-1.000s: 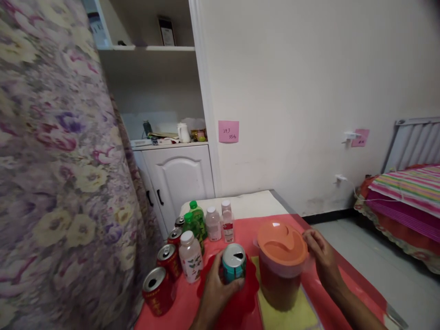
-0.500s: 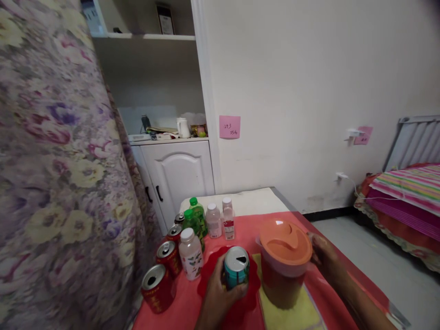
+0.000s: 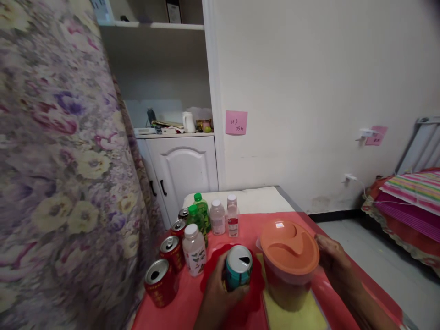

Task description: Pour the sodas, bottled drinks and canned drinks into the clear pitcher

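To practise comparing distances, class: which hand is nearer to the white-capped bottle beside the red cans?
Left. The left hand holds the teal can just right of the white-capped bottle; the right hand is farther right, beyond the orange-lidded pitcher.

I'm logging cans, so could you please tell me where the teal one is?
In the head view, below centre: the left hand holds the teal can over the red tray, left of the orange-lidded pitcher.

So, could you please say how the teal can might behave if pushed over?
Being round-sided, the teal can in the left hand would probably roll once on its side. It is open on top, so any contents, hidden from view, could spill. It looks metallic, so might dent under a hard knock.
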`<state>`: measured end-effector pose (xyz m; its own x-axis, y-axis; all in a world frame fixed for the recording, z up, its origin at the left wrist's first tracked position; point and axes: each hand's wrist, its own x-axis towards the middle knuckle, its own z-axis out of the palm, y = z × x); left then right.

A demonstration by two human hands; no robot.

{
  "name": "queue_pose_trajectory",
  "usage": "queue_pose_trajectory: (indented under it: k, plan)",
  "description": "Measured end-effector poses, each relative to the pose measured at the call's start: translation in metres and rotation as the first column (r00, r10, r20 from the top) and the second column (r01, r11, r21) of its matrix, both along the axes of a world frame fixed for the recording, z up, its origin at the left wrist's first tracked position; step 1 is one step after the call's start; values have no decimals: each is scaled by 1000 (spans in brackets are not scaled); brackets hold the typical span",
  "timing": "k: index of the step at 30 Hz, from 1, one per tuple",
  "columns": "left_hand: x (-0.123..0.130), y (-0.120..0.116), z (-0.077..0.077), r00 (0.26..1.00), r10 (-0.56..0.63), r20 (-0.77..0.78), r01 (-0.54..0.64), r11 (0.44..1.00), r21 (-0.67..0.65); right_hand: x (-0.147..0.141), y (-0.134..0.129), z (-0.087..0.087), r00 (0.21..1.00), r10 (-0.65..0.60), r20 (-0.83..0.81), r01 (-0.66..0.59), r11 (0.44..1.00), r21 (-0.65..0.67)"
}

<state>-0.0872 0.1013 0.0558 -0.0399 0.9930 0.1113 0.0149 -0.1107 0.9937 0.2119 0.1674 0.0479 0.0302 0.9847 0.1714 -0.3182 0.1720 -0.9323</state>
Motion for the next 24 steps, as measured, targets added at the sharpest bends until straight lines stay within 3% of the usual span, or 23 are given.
queue_pose_trajectory:
  k: [6,13,24]
  plan:
    - [1,-1,-2,998,40,-57,-40,999,5,6,-10,11,998,-56,27,57,998,-34]
    - [2,-7,-6,992,49,-119,-47,999,24,17,-22,23,973,-84,213,85,996,6]
    - [1,-7,-4,993,31,-117,-24,998,61,3,-38,35,950,-94,298,98,995,-1]
